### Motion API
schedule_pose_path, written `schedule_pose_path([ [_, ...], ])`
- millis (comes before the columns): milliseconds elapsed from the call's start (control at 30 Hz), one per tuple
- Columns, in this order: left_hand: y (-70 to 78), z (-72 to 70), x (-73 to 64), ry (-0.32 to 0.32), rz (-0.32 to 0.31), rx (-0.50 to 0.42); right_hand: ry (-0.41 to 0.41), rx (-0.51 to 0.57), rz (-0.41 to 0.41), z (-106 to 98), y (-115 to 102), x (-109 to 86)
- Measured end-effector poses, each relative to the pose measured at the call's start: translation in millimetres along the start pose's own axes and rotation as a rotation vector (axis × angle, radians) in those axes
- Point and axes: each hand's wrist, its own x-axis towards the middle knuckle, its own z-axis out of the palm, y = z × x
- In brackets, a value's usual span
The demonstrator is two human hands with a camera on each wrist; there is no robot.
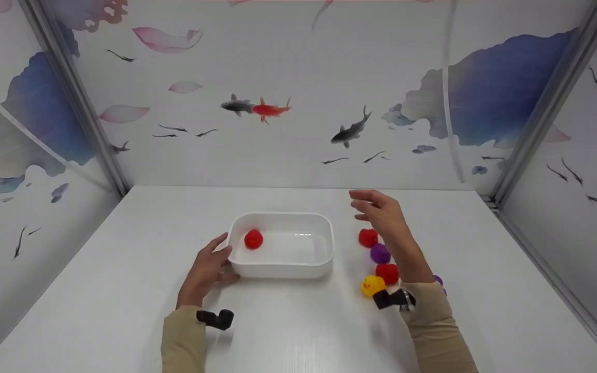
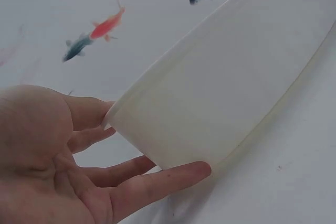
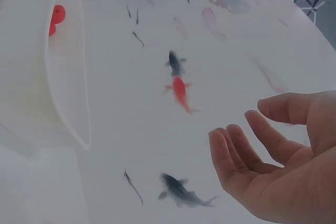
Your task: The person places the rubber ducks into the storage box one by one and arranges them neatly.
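Note:
My left hand touches the left end of a white plastic bin. In the left wrist view the fingers of that hand meet the bin's end near its rim, and the thumb lies low along its side wall. A red toy sits inside the bin, toward its left; the right wrist view shows part of this red toy too. My right hand is raised right of the bin, its fingers loosely bent and nothing in them. Near it on the table are a red toy and a purple toy.
Closer to me lie another red toy and a yellow rubber duck. A purple toy is mostly hidden behind the right forearm. White panels printed with fish and petals enclose the white table.

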Motion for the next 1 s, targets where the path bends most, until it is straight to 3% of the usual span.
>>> schedule_pose_path([
  [267, -2.9, -0.9, -1.1, 0.004, -0.034, 0.014, 0.041, 0.001, 0.022, -39.7, 13.2, -5.7],
  [433, 0.0, -2.1, 1.7, 0.000, -0.020, 0.027, 0.078, -0.045, 0.030, -57.3, 17.4, -8.1],
  [700, -3.6, -0.3, 5.4, -0.011, -0.027, 0.049, 0.150, -0.138, 0.042, -69.0, 31.0, -8.8],
  [1000, -2.3, 1.1, 4.8, 0.000, 0.001, 0.034, 0.197, -0.198, -0.004, -77.1, 53.5, -1.1],
])
